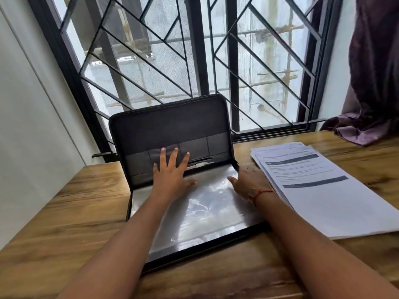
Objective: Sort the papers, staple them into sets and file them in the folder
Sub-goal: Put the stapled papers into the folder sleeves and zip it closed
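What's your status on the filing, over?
Left hand open, flat against folder lid. Right hand at folder's right edge, grip unclear. Papers stacked right, unfiled. No obstruction seen.

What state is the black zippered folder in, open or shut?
Open. The black zippered folder has its lid standing upright, and clear plastic sleeves lie exposed flat on the wooden table.

The folder has an upright cover of matt black cloth. Its plastic sleeve is clear, glossy and wrinkled. The table is grained wood with a faint sheen. The papers are matt printed sheets. The curtain is soft purple cloth.
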### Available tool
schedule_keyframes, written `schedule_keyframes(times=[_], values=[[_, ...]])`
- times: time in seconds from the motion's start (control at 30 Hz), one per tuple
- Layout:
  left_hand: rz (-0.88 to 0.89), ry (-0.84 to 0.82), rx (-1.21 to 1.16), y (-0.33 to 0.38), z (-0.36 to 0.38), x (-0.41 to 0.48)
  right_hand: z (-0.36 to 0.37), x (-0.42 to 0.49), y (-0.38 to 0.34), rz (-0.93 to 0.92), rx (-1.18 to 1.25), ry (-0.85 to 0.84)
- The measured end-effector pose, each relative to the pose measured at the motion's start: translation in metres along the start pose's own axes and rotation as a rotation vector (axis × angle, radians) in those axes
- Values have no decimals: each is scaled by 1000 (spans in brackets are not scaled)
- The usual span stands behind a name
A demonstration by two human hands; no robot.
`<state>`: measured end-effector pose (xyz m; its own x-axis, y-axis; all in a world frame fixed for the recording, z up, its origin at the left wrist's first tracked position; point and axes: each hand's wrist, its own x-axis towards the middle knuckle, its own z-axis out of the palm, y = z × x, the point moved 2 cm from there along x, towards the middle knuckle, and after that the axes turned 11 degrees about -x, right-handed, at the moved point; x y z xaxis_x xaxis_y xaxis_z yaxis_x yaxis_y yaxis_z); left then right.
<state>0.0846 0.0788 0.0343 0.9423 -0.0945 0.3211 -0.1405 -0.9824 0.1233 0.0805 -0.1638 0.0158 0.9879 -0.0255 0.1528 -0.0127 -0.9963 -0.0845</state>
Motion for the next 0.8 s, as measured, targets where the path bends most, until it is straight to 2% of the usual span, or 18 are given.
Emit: schedule_keyframes(times=[0.17,0.37,0.5,0.8], values=[[-53,-82,-90,2,15,8,-4,-2,12,18,55,50],[-107,-207,-82,7,18,20,7,0,17,54,168,59],[-84,-166,17,15,21,20,8,1,16,28,205,82],[-110,-264,-150,12,35,10,14,6,17,11,234,102]])
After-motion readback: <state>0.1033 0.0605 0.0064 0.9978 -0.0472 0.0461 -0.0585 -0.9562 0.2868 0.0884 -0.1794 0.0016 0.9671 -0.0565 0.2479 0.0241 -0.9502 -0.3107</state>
